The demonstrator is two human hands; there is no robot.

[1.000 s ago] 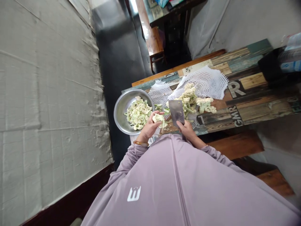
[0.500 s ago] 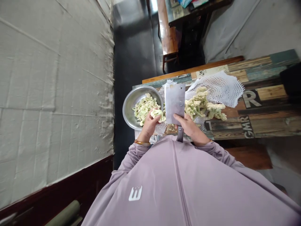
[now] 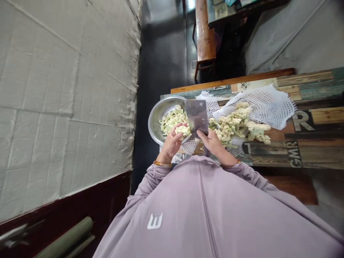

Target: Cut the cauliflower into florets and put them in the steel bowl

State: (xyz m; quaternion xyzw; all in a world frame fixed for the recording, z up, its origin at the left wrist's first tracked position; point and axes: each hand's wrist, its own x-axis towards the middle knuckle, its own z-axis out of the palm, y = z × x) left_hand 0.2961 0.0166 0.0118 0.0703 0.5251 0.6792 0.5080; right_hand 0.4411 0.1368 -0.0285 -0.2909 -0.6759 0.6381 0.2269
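My left hand [image 3: 172, 143] is closed around a cauliflower floret [image 3: 182, 130], held at the rim of a steel bowl [image 3: 156, 120] that holds several cut cauliflower pieces [image 3: 172, 120]. My right hand [image 3: 212, 141] grips the handle of a cleaver [image 3: 197, 113], whose flat blade points away from me and touches the floret. To the right, more uncut cauliflower [image 3: 238, 123] lies on white foam netting [image 3: 271, 105] on the patterned wooden table [image 3: 317, 150].
A tiled grey wall [image 3: 67, 100] fills the left side. A wooden bench [image 3: 205, 36] and a dark table [image 3: 242, 10] stand beyond the table's far edge. A brown bench [image 3: 292, 182] runs along the near side of the table.
The cleaver went from lying over the netting to blade up beside the floret in my left hand. The camera view drifted, so the table sits further right.
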